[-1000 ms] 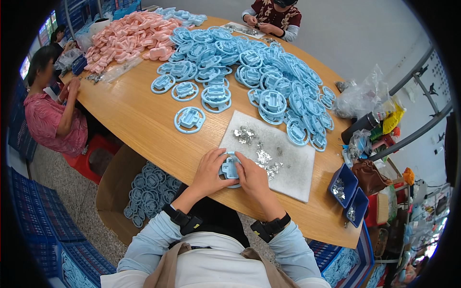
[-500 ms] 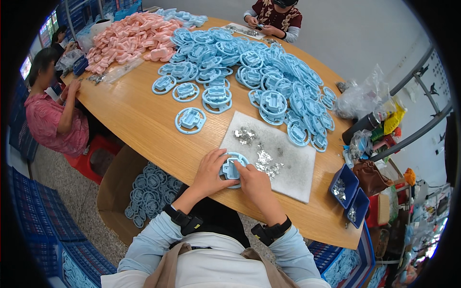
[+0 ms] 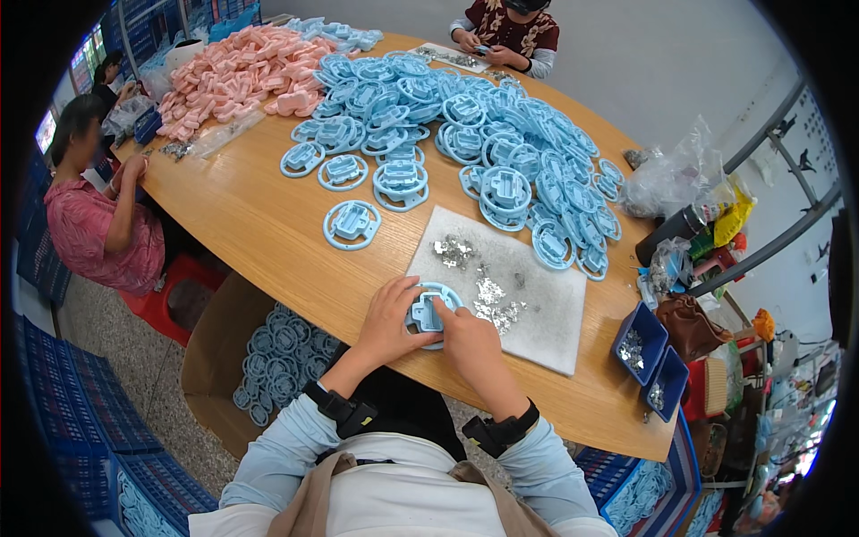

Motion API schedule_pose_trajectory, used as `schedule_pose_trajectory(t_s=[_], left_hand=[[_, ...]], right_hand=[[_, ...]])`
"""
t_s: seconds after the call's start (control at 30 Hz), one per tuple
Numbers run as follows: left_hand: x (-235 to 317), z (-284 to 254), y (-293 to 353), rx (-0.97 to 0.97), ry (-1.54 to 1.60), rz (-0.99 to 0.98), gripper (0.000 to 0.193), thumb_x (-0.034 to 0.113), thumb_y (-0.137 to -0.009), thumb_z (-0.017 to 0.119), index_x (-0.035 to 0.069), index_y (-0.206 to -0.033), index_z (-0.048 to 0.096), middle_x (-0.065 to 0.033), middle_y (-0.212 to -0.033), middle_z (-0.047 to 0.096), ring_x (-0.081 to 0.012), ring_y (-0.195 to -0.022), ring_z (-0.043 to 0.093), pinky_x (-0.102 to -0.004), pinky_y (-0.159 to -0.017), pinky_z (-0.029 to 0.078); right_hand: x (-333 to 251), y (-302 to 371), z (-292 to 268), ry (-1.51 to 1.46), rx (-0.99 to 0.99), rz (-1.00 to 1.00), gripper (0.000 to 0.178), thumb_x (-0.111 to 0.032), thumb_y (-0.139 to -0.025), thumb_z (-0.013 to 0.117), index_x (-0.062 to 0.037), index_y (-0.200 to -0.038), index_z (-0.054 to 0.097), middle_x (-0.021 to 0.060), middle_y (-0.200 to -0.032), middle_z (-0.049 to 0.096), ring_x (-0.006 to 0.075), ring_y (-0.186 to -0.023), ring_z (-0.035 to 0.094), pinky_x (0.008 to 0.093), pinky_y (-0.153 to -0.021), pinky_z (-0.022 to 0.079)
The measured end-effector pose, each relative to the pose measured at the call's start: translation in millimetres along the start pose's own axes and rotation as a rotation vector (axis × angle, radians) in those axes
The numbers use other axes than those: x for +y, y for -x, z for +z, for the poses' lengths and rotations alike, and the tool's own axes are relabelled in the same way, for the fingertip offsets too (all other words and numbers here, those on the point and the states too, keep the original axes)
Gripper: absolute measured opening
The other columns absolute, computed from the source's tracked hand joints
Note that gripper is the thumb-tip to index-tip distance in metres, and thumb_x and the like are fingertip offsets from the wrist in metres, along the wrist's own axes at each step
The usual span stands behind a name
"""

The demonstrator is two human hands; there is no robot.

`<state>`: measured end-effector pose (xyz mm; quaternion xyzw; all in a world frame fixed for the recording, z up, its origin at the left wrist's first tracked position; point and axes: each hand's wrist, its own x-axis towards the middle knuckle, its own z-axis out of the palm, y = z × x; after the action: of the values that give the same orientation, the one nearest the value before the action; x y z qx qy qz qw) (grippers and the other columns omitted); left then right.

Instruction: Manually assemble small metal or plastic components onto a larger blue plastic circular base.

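A light blue round plastic part [image 3: 429,312], ring-shaped with a boxy housing inside, sits at the table's near edge by the corner of a white foam mat [image 3: 552,332]. My left hand [image 3: 388,319] grips its left side, thumb along the near rim. The fingers of my right hand [image 3: 472,340] press into the housing from the right; whether they pinch a small piece there is hidden. Small silvery metal pieces [image 3: 491,292] lie scattered on the mat, with a darker cluster of metal pieces [image 3: 455,251] farther back.
Beyond the mat rises a heap of blue parts [image 3: 546,170], with pink parts [image 3: 242,76] at the far left. Blue bins [image 3: 641,331] with metal pieces stand at the right edge. A cardboard box [image 3: 210,376] of blue parts is below left. Other people sit around the table.
My right hand has shifted very slightly left over the blue part, its fingers still inside the housing. My left hand keeps its hold. The whole view has moved a little.
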<state>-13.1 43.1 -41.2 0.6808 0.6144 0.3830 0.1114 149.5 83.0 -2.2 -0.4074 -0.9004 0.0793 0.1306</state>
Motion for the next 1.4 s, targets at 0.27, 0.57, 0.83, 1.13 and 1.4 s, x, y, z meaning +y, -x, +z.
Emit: schedule_pose_trajectory(t_s=[0.27,0.57,0.83,1.13,1.4], left_hand=[[-0.2,-1.1,-0.4,0.017,-0.018,0.013,0.069,0.038,-0.063,0.080,0.004,-0.117,0.053,-0.0157,-0.130,0.046,-0.0331,-0.124,0.039,-0.0434,-0.103,0.031],[-0.8,0.9,0.9,0.022,-0.009,0.014,0.069,0.036,-0.062,0.081,0.004,-0.116,0.054,-0.0156,-0.130,0.046,-0.0334,-0.124,0.039,-0.0436,-0.103,0.031],[-0.3,-0.2,0.4,0.010,-0.003,0.008,0.068,0.036,-0.062,0.081,0.005,-0.117,0.054,-0.0150,-0.130,0.046,-0.0331,-0.125,0.039,-0.0434,-0.104,0.030],[-0.4,0.3,-0.1,0.010,-0.001,0.002,0.068,0.034,-0.063,0.080,0.005,-0.118,0.053,-0.0151,-0.131,0.045,-0.0331,-0.125,0.038,-0.0438,-0.104,0.030],[-0.6,0.1,1.1,0.018,0.002,0.013,0.068,0.033,-0.062,0.080,0.004,-0.117,0.053,-0.0159,-0.130,0.046,-0.0337,-0.124,0.039,-0.0436,-0.104,0.030]], right_hand=[[-6.5,-0.5,-0.8,0.049,-0.039,0.004,0.045,-0.008,-0.079,0.054,-0.0130,-0.124,0.054,0.0134,-0.073,0.061,0.0312,-0.059,0.062,0.0406,-0.054,0.050],[-1.0,4.1,6.2,-0.003,-0.035,0.001,0.048,-0.010,-0.078,0.056,-0.0096,-0.126,0.051,0.0163,-0.079,0.063,0.0312,-0.063,0.064,0.0394,-0.055,0.050],[-4.1,5.9,3.8,-0.031,-0.024,0.018,0.047,-0.010,-0.079,0.056,-0.0100,-0.126,0.052,0.0164,-0.079,0.062,0.0317,-0.062,0.064,0.0400,-0.054,0.050],[-2.9,7.1,8.5,-0.054,0.012,0.027,0.045,-0.010,-0.081,0.055,-0.0099,-0.125,0.052,0.0165,-0.078,0.062,0.0327,-0.060,0.063,0.0409,-0.053,0.050],[-12.4,-0.3,-4.4,0.028,-0.042,0.056,0.042,-0.007,-0.079,0.056,-0.0097,-0.121,0.055,0.0159,-0.074,0.062,0.0319,-0.061,0.063,0.0407,-0.055,0.050]])
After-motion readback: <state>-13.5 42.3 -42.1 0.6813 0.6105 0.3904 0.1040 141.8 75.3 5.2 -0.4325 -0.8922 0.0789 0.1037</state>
